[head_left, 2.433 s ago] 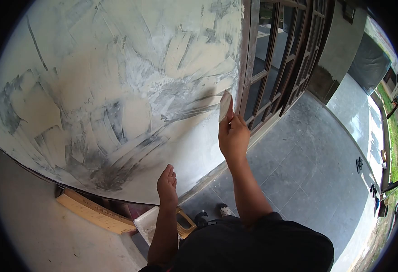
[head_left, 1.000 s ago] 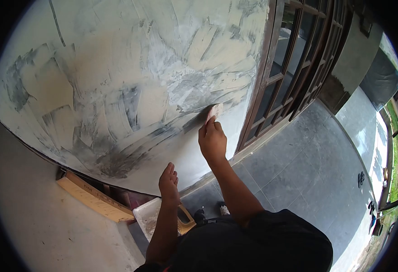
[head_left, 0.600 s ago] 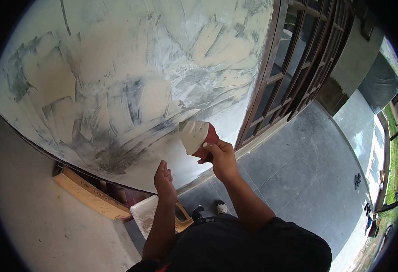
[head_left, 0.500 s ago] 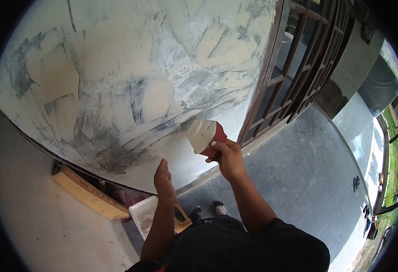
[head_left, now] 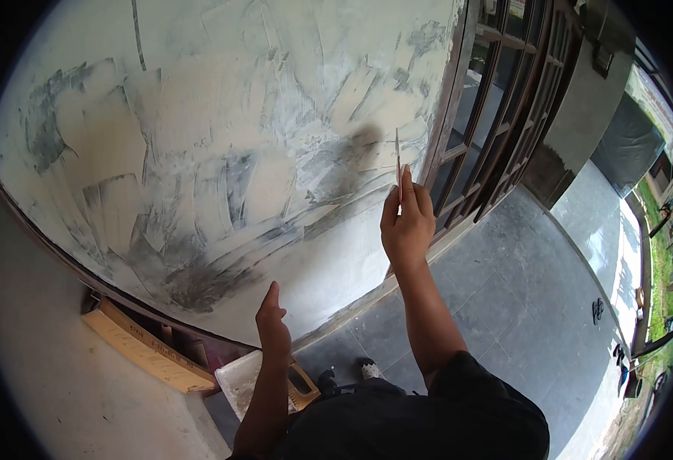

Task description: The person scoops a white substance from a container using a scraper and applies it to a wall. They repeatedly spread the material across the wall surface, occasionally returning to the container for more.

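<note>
My right hand (head_left: 408, 226) is closed on a putty knife (head_left: 399, 165), which is seen edge-on with its thin blade pointing up. It is held in front of the right part of a wall (head_left: 198, 115) smeared with cream putty and grey patches. Whether the blade touches the wall I cannot tell. My left hand (head_left: 274, 326) is raised lower down at the left, fingers extended, holding nothing. Below it, partly hidden by my left forearm, lies a white tray (head_left: 238, 381) with putty residue.
A long cardboard box (head_left: 145, 349) lies along the wall's lower left edge. Right of the wall is a brown-framed window (head_left: 482, 115). Grey floor tiles (head_left: 505, 291) stretch rightward, with sandals (head_left: 598, 310) at the far right.
My right hand has moved up and slightly right, and the putty knife has turned from flat-side view to edge-on. My left hand has shifted slightly down.
</note>
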`<move>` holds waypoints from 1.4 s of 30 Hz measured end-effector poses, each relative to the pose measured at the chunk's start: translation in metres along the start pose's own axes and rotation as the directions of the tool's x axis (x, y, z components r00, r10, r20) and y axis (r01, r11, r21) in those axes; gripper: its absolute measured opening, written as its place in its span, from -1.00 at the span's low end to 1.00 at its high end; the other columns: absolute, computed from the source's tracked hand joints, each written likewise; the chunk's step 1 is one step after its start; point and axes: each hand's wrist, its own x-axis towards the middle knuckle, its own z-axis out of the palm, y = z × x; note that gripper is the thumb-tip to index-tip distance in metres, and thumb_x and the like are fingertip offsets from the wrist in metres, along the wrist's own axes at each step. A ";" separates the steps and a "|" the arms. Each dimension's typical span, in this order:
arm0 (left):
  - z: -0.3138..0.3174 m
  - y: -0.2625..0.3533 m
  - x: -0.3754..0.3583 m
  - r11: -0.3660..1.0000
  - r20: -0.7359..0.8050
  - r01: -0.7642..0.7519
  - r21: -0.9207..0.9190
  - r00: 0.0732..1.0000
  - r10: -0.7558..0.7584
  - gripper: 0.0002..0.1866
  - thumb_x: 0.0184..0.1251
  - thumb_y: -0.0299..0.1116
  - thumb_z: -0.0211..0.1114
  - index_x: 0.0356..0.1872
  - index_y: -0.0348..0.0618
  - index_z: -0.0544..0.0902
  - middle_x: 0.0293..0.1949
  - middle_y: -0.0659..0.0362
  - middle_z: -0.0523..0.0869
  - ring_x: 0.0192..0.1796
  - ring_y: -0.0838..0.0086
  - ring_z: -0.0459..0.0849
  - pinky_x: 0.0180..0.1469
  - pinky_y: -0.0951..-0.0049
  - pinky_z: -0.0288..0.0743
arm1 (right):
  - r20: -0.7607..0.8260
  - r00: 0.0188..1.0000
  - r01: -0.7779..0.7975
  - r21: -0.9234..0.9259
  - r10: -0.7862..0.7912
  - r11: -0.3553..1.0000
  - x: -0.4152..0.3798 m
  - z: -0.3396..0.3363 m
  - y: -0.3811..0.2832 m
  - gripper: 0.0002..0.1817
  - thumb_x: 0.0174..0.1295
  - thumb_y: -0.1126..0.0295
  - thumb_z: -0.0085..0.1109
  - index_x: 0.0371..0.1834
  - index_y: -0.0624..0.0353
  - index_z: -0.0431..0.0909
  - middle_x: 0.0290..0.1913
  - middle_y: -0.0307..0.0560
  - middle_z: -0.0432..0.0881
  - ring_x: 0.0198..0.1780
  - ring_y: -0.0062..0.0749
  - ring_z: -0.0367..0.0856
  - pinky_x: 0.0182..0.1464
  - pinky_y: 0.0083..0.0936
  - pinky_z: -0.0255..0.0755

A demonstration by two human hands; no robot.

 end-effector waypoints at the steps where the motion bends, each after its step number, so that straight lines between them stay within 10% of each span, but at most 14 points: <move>1: 0.000 -0.002 -0.002 1.000 0.002 -0.004 -0.008 1.000 0.004 -0.42 0.38 -0.31 -0.17 0.38 -0.35 0.39 0.39 -0.06 0.45 0.40 0.28 0.41 0.26 0.42 0.31 | 0.016 0.993 0.119 -0.052 -0.118 0.992 0.006 0.008 -0.002 -0.58 0.24 0.48 0.19 0.19 0.27 0.56 -0.27 -0.05 0.60 -0.40 -0.27 0.59 -0.30 -0.41 0.54; 6: -0.003 -0.011 -0.003 0.999 0.027 -0.028 -0.014 0.999 0.029 -0.41 0.40 -0.29 -0.17 0.40 -0.35 0.36 0.42 -0.10 0.40 0.47 0.22 0.35 0.31 0.36 0.28 | 0.255 0.825 0.553 -0.178 -0.505 0.814 -0.019 0.058 -0.018 -0.48 0.12 0.51 0.14 0.14 0.65 0.45 -0.25 0.04 0.51 -0.43 -0.42 0.54 -0.52 -0.60 0.53; 12: 0.006 -0.016 -0.004 0.992 0.029 0.104 -0.075 0.994 -0.102 -0.42 0.41 -0.28 -0.15 0.40 -0.32 0.37 0.42 -0.09 0.40 0.48 0.20 0.33 0.29 0.33 0.30 | 0.438 0.688 0.693 -0.160 -0.579 0.703 -0.087 0.046 -0.026 -0.47 0.08 0.50 0.14 0.12 0.68 0.45 -0.27 0.02 0.50 -0.44 -0.49 0.55 -0.54 -0.67 0.50; 18: 0.018 -0.019 -0.001 0.990 0.055 0.065 -0.123 0.997 -0.059 -0.43 0.43 -0.25 -0.13 0.39 -0.31 0.39 0.41 -0.06 0.42 0.46 0.21 0.34 0.27 0.29 0.33 | 0.538 0.796 0.180 0.224 -0.276 0.958 -0.117 -0.028 -0.033 -0.60 0.14 0.41 0.25 0.04 0.35 0.59 -0.36 -0.10 0.55 -0.42 -0.46 0.61 -0.43 -0.52 0.56; 19: 0.021 -0.017 -0.002 0.990 0.045 0.062 -0.123 0.997 -0.057 -0.44 0.45 -0.23 -0.13 0.38 -0.31 0.40 0.39 -0.05 0.44 0.44 0.23 0.38 0.25 0.28 0.34 | 0.641 0.767 -0.175 0.229 -0.013 0.958 -0.114 -0.040 -0.033 -0.66 0.18 0.42 0.21 -0.01 0.38 0.60 -0.38 -0.08 0.59 -0.43 -0.39 0.64 -0.43 -0.52 0.56; 20: 0.022 -0.016 -0.005 0.990 0.030 0.066 -0.121 0.998 -0.063 -0.44 0.46 -0.21 -0.13 0.37 -0.30 0.42 0.38 -0.05 0.46 0.41 0.24 0.41 0.24 0.28 0.35 | 0.743 0.631 -0.511 0.179 0.225 0.841 -0.116 -0.047 -0.032 -0.71 0.22 0.43 0.18 -0.06 0.40 0.61 -0.41 -0.06 0.62 -0.43 -0.32 0.66 -0.43 -0.51 0.57; 21: 0.023 -0.016 -0.009 0.988 0.007 0.088 -0.124 0.996 -0.088 -0.44 0.46 -0.21 -0.13 0.37 -0.30 0.42 0.38 -0.05 0.46 0.41 0.24 0.41 0.24 0.28 0.35 | 0.801 0.435 -0.874 0.266 0.410 0.407 -0.126 -0.045 -0.028 -0.77 0.28 0.42 0.15 -0.19 0.42 0.62 -0.38 -0.01 0.69 -0.45 -0.40 0.67 -0.42 -0.52 0.59; 22: 0.026 -0.013 -0.010 0.992 -0.005 0.078 -0.101 0.997 -0.079 -0.45 0.47 -0.21 -0.14 0.36 -0.29 0.43 0.36 -0.05 0.48 0.38 0.25 0.44 0.23 0.28 0.36 | 0.846 0.349 -0.936 0.297 0.404 0.187 -0.121 -0.048 -0.024 -0.78 0.30 0.41 0.14 -0.20 0.42 0.61 -0.31 -0.01 0.70 -0.43 -0.47 0.66 -0.41 -0.49 0.63; 24: 0.029 -0.013 -0.012 0.993 -0.047 0.081 -0.082 0.995 -0.085 -0.46 0.48 -0.21 -0.14 0.35 -0.27 0.45 0.35 -0.04 0.50 0.34 0.26 0.47 0.23 0.28 0.36 | 0.911 0.203 -0.962 0.254 0.358 -0.102 -0.120 -0.053 -0.011 -0.77 0.28 0.44 0.14 -0.12 0.41 0.60 -0.30 -0.01 0.70 -0.40 -0.44 0.67 -0.38 -0.49 0.62; 28: 0.032 -0.017 -0.017 0.998 -0.149 0.051 -0.027 0.987 -0.055 -0.50 0.52 -0.20 -0.13 0.33 -0.21 0.48 0.31 0.00 0.54 0.31 0.26 0.50 0.21 0.26 0.41 | 0.960 0.072 -0.962 0.138 0.270 -0.234 -0.110 -0.057 0.008 -0.81 0.24 0.45 0.13 -0.17 0.36 0.58 -0.33 -0.04 0.67 -0.41 -0.42 0.64 -0.40 -0.47 0.58; 42: 0.024 -0.032 -0.118 0.950 -0.396 0.135 -0.280 0.886 -0.243 -0.51 0.52 -0.26 -0.09 0.30 -0.41 0.45 0.34 -0.11 0.47 0.47 0.20 0.35 0.50 0.35 0.09 | 0.994 -0.085 -0.984 -0.096 -0.072 -0.152 -0.114 -0.056 0.024 -0.79 0.25 0.46 0.11 -0.14 0.35 0.61 -0.31 -0.06 0.69 -0.37 -0.44 0.65 -0.41 -0.49 0.56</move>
